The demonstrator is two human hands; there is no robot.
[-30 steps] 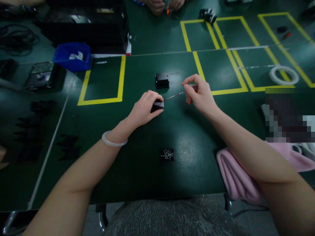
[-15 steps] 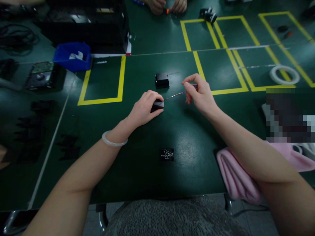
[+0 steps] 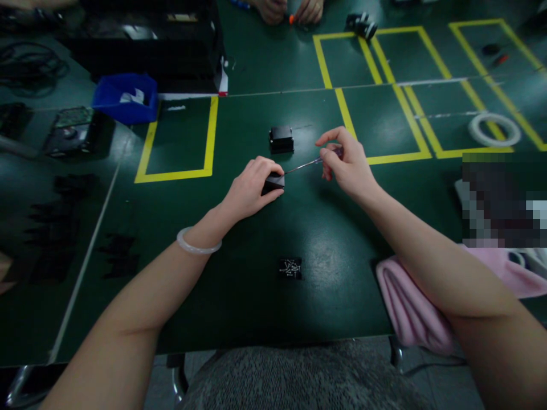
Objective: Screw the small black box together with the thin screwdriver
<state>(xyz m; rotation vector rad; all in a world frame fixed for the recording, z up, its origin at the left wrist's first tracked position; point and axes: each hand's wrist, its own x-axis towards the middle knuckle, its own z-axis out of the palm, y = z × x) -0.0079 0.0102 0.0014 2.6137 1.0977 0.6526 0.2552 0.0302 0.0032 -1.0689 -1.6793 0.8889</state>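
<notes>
My left hand (image 3: pixel 253 185) is closed around a small black box-shaped part (image 3: pixel 274 182), pressing it to the green tabletop. Between the thumb and fingers of my right hand (image 3: pixel 346 162) is a screwdriver (image 3: pixel 305 165); its thin metal shaft points left and its tip meets the upper right edge of the black part. Fingers cover most of the handle. Just beyond my hands sits a second black box-shaped part (image 3: pixel 281 138). Nearer to me lies a small black tray (image 3: pixel 298 277) with several loose screws (image 3: pixel 291 267).
A pink cloth (image 3: pixel 412 302) lies under my right forearm. A white ring (image 3: pixel 494 130) rests at the right. On the left stand a blue bin (image 3: pixel 141 108) and several dark parts (image 3: pixel 117 256). Another person's hands (image 3: pixel 294 10) work across the table.
My right hand's fingers have shifted slightly on the screwdriver handle, showing more of it. My left hand and the black part stay in place.
</notes>
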